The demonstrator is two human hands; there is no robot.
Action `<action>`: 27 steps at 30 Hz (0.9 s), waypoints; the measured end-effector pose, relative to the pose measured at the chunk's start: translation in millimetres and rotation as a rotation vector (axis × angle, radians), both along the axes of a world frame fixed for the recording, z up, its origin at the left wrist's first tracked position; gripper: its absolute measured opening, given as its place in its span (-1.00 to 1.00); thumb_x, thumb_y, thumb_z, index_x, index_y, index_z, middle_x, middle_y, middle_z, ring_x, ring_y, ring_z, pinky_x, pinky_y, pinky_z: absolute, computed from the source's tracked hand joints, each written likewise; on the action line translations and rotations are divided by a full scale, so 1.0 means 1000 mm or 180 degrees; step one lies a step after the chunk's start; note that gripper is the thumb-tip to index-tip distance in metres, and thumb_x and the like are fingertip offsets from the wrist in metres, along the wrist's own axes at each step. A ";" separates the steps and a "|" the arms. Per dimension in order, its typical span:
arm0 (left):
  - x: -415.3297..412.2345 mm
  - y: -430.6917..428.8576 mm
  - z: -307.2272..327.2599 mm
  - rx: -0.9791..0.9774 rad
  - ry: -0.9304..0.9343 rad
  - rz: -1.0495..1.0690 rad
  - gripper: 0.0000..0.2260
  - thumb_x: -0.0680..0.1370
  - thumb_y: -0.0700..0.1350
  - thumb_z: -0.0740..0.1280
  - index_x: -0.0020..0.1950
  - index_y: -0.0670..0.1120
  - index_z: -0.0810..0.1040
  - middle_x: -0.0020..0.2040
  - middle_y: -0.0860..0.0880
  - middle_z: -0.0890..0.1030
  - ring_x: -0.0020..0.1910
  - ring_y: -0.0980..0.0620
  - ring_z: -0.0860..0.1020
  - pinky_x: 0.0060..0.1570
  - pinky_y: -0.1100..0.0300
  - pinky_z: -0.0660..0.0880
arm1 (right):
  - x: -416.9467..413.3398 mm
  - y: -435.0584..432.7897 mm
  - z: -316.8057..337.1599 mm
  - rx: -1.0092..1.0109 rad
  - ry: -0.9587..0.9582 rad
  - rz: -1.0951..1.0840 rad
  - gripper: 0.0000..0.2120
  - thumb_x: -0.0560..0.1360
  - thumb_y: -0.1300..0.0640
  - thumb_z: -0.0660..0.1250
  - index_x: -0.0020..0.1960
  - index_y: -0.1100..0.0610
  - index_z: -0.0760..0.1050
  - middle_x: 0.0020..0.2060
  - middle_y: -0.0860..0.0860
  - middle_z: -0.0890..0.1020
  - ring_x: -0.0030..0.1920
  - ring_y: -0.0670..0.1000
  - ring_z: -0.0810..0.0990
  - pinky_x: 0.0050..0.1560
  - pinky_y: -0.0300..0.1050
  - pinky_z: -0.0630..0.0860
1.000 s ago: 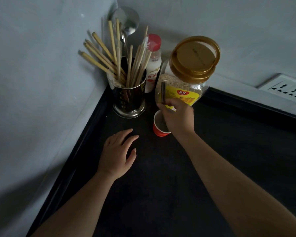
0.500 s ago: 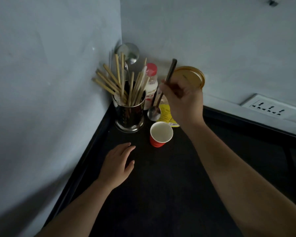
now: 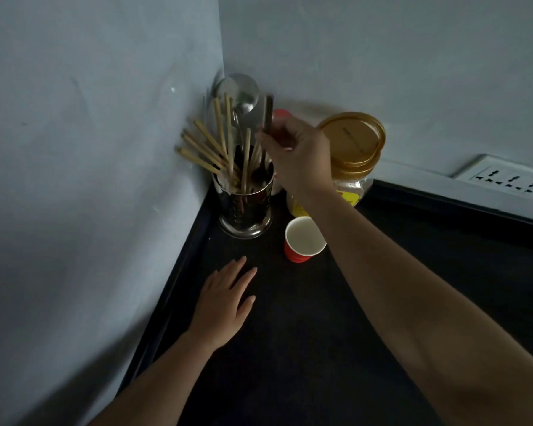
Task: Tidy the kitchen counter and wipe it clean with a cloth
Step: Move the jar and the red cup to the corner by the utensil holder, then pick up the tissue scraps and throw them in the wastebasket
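My right hand (image 3: 299, 152) pinches the dark handle of a metal spoon (image 3: 268, 115) above the steel utensil holder (image 3: 246, 210) in the counter's corner. The spoon's lower end reaches down into the holder among several wooden chopsticks (image 3: 210, 149) and a ladle (image 3: 240, 90). A red paper cup (image 3: 302, 241) stands empty on the black counter (image 3: 305, 348) just right of the holder, under my right forearm. My left hand (image 3: 222, 305) rests flat on the counter in front of the holder, fingers straight, holding nothing.
A clear jar with a gold lid (image 3: 354, 142) stands behind the cup. A red-capped bottle (image 3: 279, 113) is mostly hidden behind my right hand. Walls close the left and back sides. A white socket strip (image 3: 505, 179) sits at the back right.
My right hand lifted the spoon out of the red cup and carried it left over the utensil holder, lowering its bowl in. My left hand stayed on the counter.
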State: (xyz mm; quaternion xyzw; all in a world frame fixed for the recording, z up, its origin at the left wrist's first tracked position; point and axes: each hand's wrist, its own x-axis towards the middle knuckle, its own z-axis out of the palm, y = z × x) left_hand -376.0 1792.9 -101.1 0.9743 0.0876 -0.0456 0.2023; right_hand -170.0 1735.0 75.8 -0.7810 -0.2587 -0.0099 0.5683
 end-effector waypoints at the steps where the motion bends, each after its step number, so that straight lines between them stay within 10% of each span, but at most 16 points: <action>1: 0.000 -0.001 -0.001 0.0016 -0.0025 0.0013 -0.52 0.56 0.09 0.09 0.49 0.08 0.15 0.55 0.02 0.08 0.52 0.02 0.05 0.43 0.06 -0.03 | -0.001 -0.003 -0.011 -0.0300 -0.0060 0.0019 -0.91 0.44 0.16 0.40 -0.08 0.15 0.60 -0.26 -0.04 0.64 -0.30 -0.07 0.59 -0.25 -0.15 0.55; 14: -0.005 0.000 0.004 -0.0189 0.0028 -0.0013 -0.48 0.52 0.16 0.03 0.44 0.00 0.30 0.52 -0.08 0.19 0.50 -0.07 0.13 0.40 -0.11 0.12 | -0.063 -0.062 -0.041 -0.0936 0.0518 -0.0538 -0.42 0.43 -0.04 0.40 0.36 0.13 0.28 0.23 0.04 0.47 0.19 -0.01 0.46 0.14 -0.13 0.45; 27: -0.008 -0.047 0.059 -0.0909 0.0111 -0.0211 -0.66 0.54 0.08 0.22 0.27 0.01 0.46 0.22 0.06 0.51 0.19 0.11 0.46 0.09 0.22 0.37 | -0.234 -0.223 -0.079 -0.1105 0.1951 -0.1535 -0.55 0.53 -0.14 0.16 0.35 0.02 0.35 0.24 -0.09 0.47 0.21 -0.13 0.45 0.22 -0.04 0.47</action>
